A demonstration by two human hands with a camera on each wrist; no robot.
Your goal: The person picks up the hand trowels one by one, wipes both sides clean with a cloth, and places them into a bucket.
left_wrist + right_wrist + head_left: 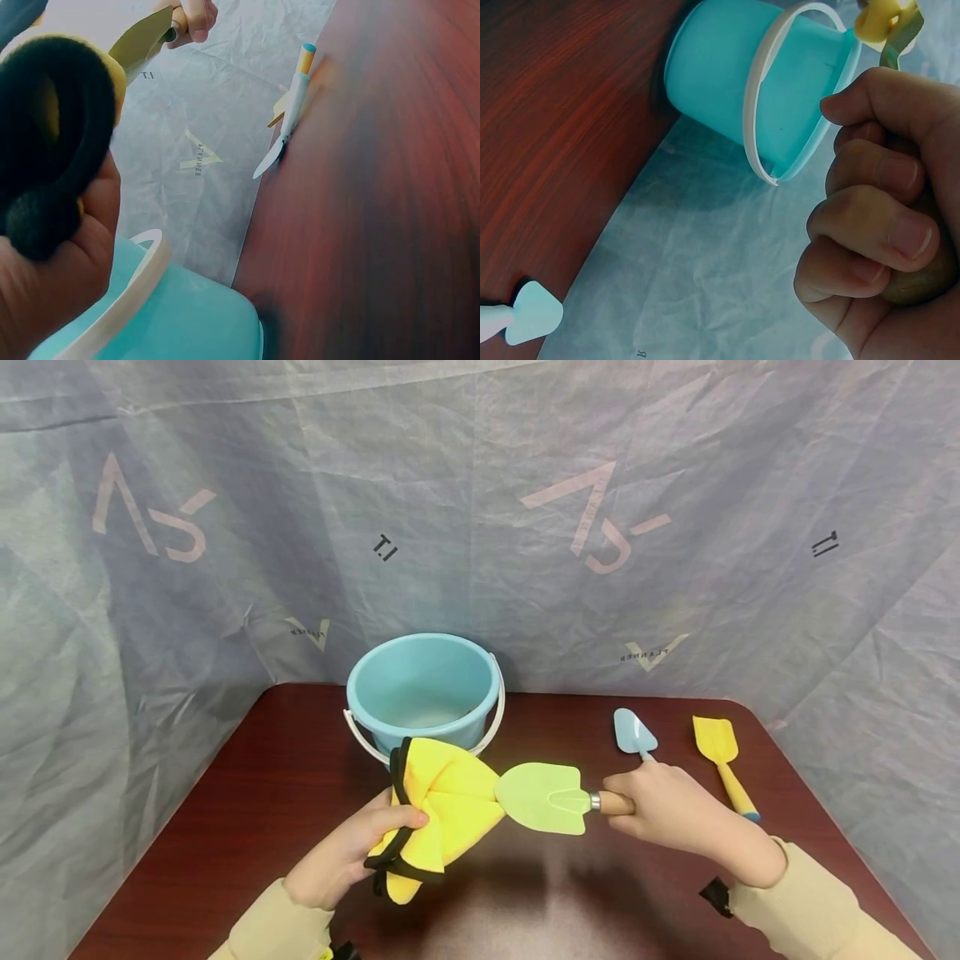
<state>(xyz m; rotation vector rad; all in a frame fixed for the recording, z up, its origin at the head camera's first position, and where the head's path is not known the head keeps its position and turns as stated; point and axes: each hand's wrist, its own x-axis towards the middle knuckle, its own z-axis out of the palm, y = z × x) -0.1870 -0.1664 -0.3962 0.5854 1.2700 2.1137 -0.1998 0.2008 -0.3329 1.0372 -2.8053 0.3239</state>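
In the head view my left hand point(347, 842) grips a bunched yellow cloth point(455, 799) with black edging, thumb over its front. My right hand point(667, 806) has its fingers wrapped round the wooden handle of a garden trowel point(542, 797), whose pale yellow-green blade points left. The blade's tip is right at the cloth's right side. In the right wrist view the curled fingers point(870, 217) cover most of the handle. The left wrist view shows the black edging forming a loop above the left palm point(71, 285).
Behind the cloth stands a light blue bucket point(423, 647) with a white handle point(498, 706). To the right lie a small light blue trowel point(632, 732), partly hidden by my right hand, and a yellow shovel point(717, 742). A grey sheet point(465, 510) hangs behind the dark red table point(247, 802).
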